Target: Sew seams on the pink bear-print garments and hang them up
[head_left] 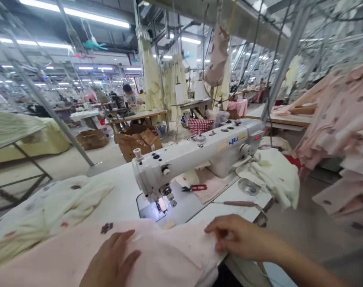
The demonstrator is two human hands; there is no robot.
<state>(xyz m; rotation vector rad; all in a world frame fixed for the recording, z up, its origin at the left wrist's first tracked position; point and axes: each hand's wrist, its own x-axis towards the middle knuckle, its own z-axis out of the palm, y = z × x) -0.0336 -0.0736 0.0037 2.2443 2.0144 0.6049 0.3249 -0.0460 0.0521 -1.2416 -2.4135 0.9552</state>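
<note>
Pale pink fabric [163, 255] with a dark printed motif is spread over the front of the sewing table. On it rests my left hand [112, 259], thumb and fingers apart, palm down. My right hand [233, 235] pinches the right edge of the same fabric between thumb and fingers. Behind the cloth stands a white sewing machine [187, 153], its needle area [161, 205] lit and apart from the fabric. Red-handled thread snips [196, 187] lie under the machine arm, partly on a folded pink cloth [212, 185].
Cream printed fabric [61, 203] is heaped at the left, and more cream cloth [271, 171] hangs off the right end. A slim tool with a brown handle [239, 203] lies near the right edge. Pink garments [342, 111] hang at the right. Cardboard boxes [136, 139] stand behind the table.
</note>
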